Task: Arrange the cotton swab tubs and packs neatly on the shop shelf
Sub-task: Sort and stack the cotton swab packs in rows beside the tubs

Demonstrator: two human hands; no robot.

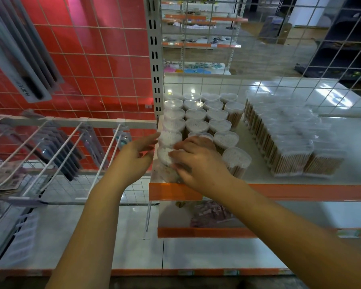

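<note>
Clear heart-shaped cotton swab tubs (pixel 198 115) stand in rows at the left end of the white shop shelf (pixel 342 142). A block of clear swab packs (pixel 288 138) with wooden sticks stands to their right. My right hand (pixel 198 161) rests on the front-left tub (pixel 165 156) near the shelf's orange front edge, fingers curled over its top and side. My left hand (pixel 136 155) hovers just left of that tub with fingers apart, at the shelf's end. The tub's lower part is blurred.
A slotted metal upright (pixel 154 59) and wire grid back the shelf. White peg hooks (pixel 77 142) with hanging carded items stick out on the left before a red wall. A lower shelf (pixel 213 215) holds a pinkish pack. More shelving stands beyond the grid.
</note>
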